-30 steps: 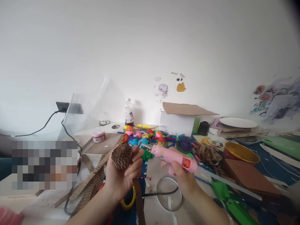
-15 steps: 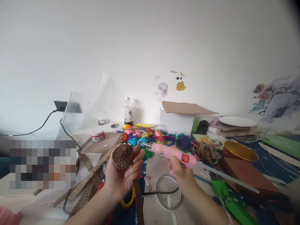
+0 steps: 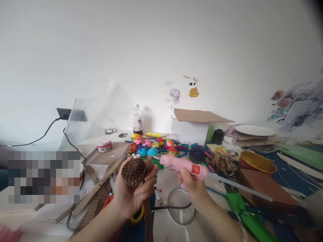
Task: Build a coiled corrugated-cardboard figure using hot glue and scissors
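A brown coil of rolled corrugated cardboard (image 3: 133, 172) rests in my left hand (image 3: 135, 195), whose fingers close around its right side. From the coil a loose cardboard strip (image 3: 148, 218) hangs down past the fingers. My right hand (image 3: 193, 181) is wrapped around a pink hot glue gun (image 3: 180, 165), with a long clear glue stick (image 3: 242, 187) poking out of its back end. The gun's metal nozzle points left and lies close beside the strip at the coil's upper right; whether it touches cannot be made out.
Behind my hands lie several colourful coiled paper pieces (image 3: 152, 152). Cut cardboard strips (image 3: 94, 191) are piled at left, near a red-and-white jar (image 3: 104, 145). At right are crumpled brown paper (image 3: 223, 163), a yellow-red bowl (image 3: 257, 162) and green scraps (image 3: 237, 201). A bottle (image 3: 137, 119) stands by the wall.
The glue gun has shifted slightly left, its nozzle nearer the strip. My left hand has tilted the coil a little, so its spiral top shows more.
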`<state>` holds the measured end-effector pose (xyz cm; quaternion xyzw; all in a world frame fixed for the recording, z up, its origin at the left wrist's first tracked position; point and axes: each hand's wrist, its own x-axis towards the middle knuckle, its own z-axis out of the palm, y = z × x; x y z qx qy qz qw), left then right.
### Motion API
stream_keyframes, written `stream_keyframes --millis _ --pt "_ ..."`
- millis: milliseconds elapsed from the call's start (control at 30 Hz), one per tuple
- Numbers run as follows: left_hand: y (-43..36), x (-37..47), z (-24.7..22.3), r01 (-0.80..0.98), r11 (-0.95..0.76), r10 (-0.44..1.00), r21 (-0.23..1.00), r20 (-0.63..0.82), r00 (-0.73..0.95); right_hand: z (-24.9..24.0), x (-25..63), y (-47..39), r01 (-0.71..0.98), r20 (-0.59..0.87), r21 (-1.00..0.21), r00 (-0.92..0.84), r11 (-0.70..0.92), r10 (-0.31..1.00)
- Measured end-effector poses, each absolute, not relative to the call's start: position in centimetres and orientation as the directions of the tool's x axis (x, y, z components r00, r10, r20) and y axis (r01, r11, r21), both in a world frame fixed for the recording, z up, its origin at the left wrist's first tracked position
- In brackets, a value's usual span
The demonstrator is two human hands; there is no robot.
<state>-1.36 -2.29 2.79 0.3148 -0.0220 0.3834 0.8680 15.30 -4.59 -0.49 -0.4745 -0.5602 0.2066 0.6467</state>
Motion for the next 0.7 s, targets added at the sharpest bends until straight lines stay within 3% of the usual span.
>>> stream_keyframes --millis 100,167,300,500,600,700 --pt "-2.5 -1.3 2.9 -0.666 0.505 0.629 0.549 0.294 0.720 -0.4 15.4 -4.5 0.282 0.534 -0.841 0.288 0.463 0.795" --pt "-2.6 -1.3 2.9 -0.661 0.505 0.624 0.555 0.295 0.724 -0.3 15.5 -4.3 0.396 0.599 -0.787 0.305 0.473 0.741" --pt "-2.5 -1.3 2.8 -0.677 0.493 0.640 0.547 0.298 0.708 -0.1 16.1 -3.5 0.755 0.708 -0.532 0.148 0.383 0.691" --pt "-2.4 -1.5 2.9 -0.697 0.482 0.654 0.531 0.312 0.689 -1.5 16.5 -2.5 0.934 0.575 -0.148 -0.186 0.325 0.797" --pt "-2.5 -1.5 3.0 -0.704 0.462 0.668 0.539 0.311 0.676 -2.1 16.4 -2.7 0.926 0.488 -0.135 -0.248 0.354 0.837" --pt "-2.4 -1.4 3.0 -0.699 0.470 0.674 0.539 0.293 0.679 -1.7 16.2 -3.3 0.861 0.464 -0.272 -0.273 0.429 0.842"
